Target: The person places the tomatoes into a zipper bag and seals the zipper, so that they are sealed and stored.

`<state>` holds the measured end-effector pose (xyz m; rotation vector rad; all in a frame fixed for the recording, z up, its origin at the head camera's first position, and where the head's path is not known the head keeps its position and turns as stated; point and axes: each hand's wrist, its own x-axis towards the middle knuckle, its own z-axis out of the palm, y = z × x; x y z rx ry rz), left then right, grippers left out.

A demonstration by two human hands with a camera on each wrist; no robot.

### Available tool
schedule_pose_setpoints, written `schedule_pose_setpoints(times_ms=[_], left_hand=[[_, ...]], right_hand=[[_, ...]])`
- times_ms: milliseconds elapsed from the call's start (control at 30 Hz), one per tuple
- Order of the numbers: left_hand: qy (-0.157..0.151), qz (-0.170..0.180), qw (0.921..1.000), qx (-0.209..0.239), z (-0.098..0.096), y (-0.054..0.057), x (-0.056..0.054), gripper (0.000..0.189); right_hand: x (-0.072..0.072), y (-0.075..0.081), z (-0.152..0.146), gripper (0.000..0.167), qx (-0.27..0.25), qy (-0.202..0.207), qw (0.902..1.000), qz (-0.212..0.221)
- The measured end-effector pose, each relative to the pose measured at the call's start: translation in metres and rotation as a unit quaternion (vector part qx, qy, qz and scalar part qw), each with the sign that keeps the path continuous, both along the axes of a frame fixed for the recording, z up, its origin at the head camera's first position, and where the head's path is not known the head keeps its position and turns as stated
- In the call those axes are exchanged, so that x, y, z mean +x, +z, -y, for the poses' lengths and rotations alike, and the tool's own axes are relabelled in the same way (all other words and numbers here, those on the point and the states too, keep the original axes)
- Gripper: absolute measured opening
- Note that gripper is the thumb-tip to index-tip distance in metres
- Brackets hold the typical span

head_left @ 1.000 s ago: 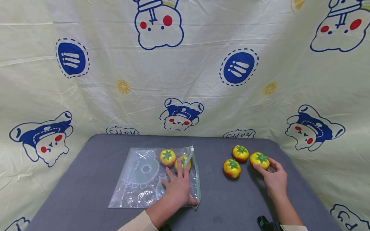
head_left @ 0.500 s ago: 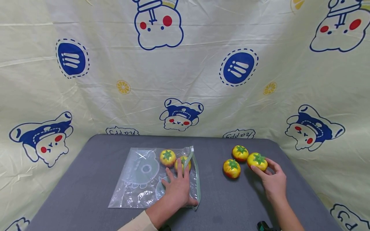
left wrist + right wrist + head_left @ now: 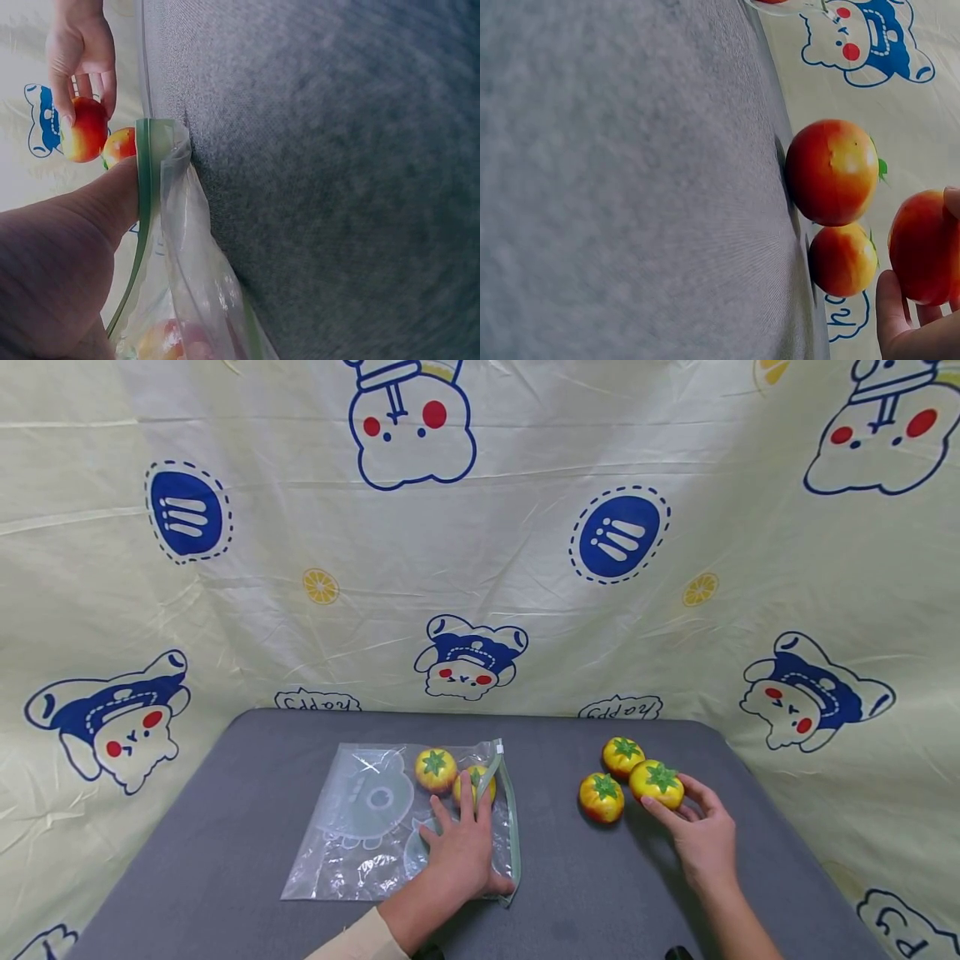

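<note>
In the head view my right hand [image 3: 703, 835] pinches a yellow-and-red tomato [image 3: 656, 784] with a green star-shaped top between thumb and fingers, lifted off the table. Just left of it two similar tomatoes, a front one [image 3: 602, 798] and a back one [image 3: 623, 758], rest on the cloth. My left hand [image 3: 461, 857] lies with spread fingers at the mouth of a clear zip bag [image 3: 352, 860]. Its thumb reaches the bag's green zip edge [image 3: 145, 187] in the left wrist view. Inside the bag are two tomatoes, one [image 3: 436, 771] fully seen, the other [image 3: 483, 783] partly behind the fingers.
A grey cloth-covered table [image 3: 247, 793] bears everything. Behind it hangs a pale curtain [image 3: 495, 552] printed with cartoon bears and orange slices. Grey table surface lies between the bag and the loose tomatoes.
My right hand has raised the tomato slightly and moved it left, towards the two loose ones. The left hand and the bag have stayed where they were.
</note>
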<state>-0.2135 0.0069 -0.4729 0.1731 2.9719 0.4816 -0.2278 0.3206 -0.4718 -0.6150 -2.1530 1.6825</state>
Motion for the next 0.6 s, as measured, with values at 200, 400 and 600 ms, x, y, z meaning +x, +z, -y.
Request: schedule_pose_setpoints(times_ms=[200,400,600], left_hand=[[-0.006,0.002,1.0,-0.006,0.0,0.001,0.001,0.135],[-0.01,0.0,0.9999,-0.007,0.001,0.001,0.001,0.134],[-0.011,-0.006,0.9999,-0.004,0.001,0.001,0.002,0.133]], right_hand=[[0.004,0.001,0.006,0.077,0.003,0.006,0.9999,-0.011],[0.008,0.004,0.011,0.077,0.002,0.013,0.9996,-0.023],[0.014,0.008,0.019,0.075,0.017,0.028,0.9988,-0.036]])
